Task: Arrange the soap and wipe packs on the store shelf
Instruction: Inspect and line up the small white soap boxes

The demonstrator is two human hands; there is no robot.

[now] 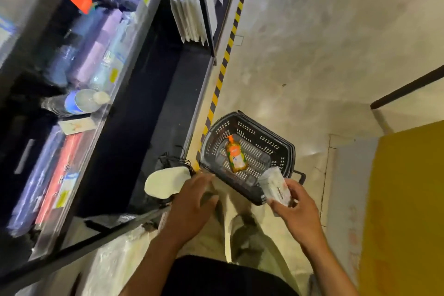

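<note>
Right hand: my right hand [300, 214] grips a wipe pack [275, 186] by its near end, fingers curled over one face and thumb under the other. I judge it is held up over the basket rim so it can swing across to the shelf.
Left hand: my left hand [192, 207] holds nothing, fingers spread and loose, low beside my shoe [165, 183], probably ready to take or steady the pack.
Basket: the black basket [264, 138] sits on the floor just ahead, close to the shelf base, so reaches are short.
Soap: one orange soap bottle [236, 154] lies flat on the basket bottom, apart from the walls, with room to close fingers round it.
Floor edge: striped hazard tape [225, 60] runs along the shelf foot — beyond the basket the aisle floor is open.
Shelf: the shelf [134, 60] stands to my left; its dark lowest tier looks bare, while the tiers above are packed with blurred packs and a lying water bottle [74, 101].
</note>
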